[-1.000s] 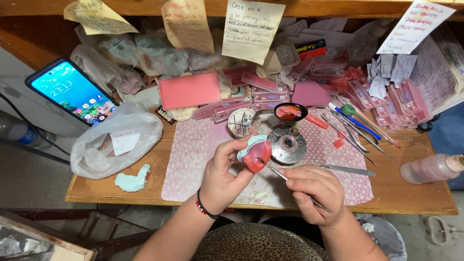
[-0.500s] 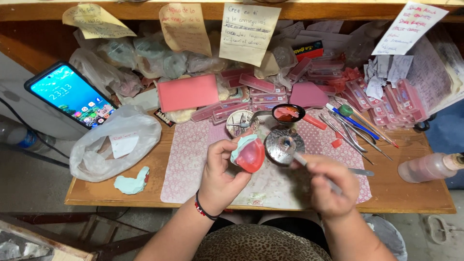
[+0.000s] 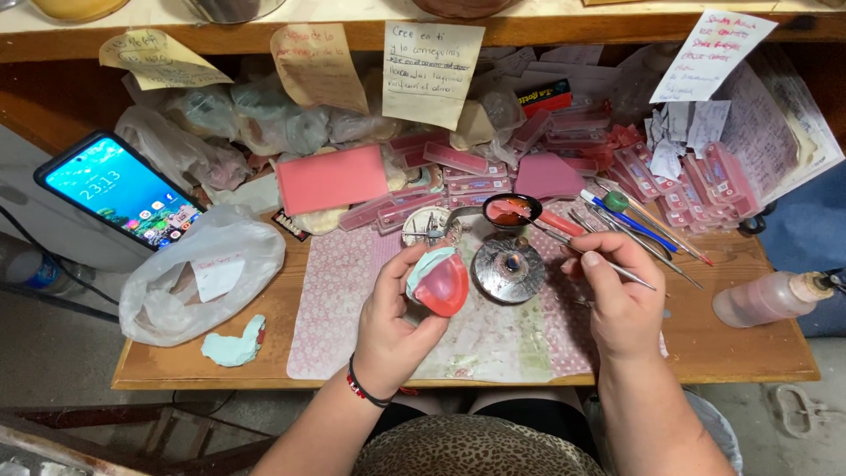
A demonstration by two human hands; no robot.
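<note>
The left hand [image 3: 392, 317] comes up from the bottom edge with the wrist bent a little inward, and a beaded bracelet [image 3: 363, 390] sits on the wrist. Its fingers are closed around a red wax piece on a pale green cast [image 3: 436, 280], which it holds above the patterned mat [image 3: 352, 300] with the red side turned to the right. The thumb lies on the left side of the cast and the fingertips support it from below.

The right hand [image 3: 617, 304] is just beside it, to the right, with the forearm rising from the lower edge. Thumb and index finger pinch a thin metal tool [image 3: 564, 242] like a pen. The tool points up and to the left, and its tip is at the small dark bowl [image 3: 511, 211] that holds red wax.

Between both hands, on the mat, stands a round metal burner [image 3: 508, 269].

Farther left on the wooden table [image 3: 749, 348] lie a piece of green plaster [image 3: 233, 344] and a plastic bag [image 3: 207, 273]. A phone [image 3: 119, 189] with a lit screen leans behind the bag. At the right edge lies a plastic bottle [image 3: 767, 300]. At the back are pink boxes [image 3: 687, 172] and paper notes [image 3: 432, 62].
</note>
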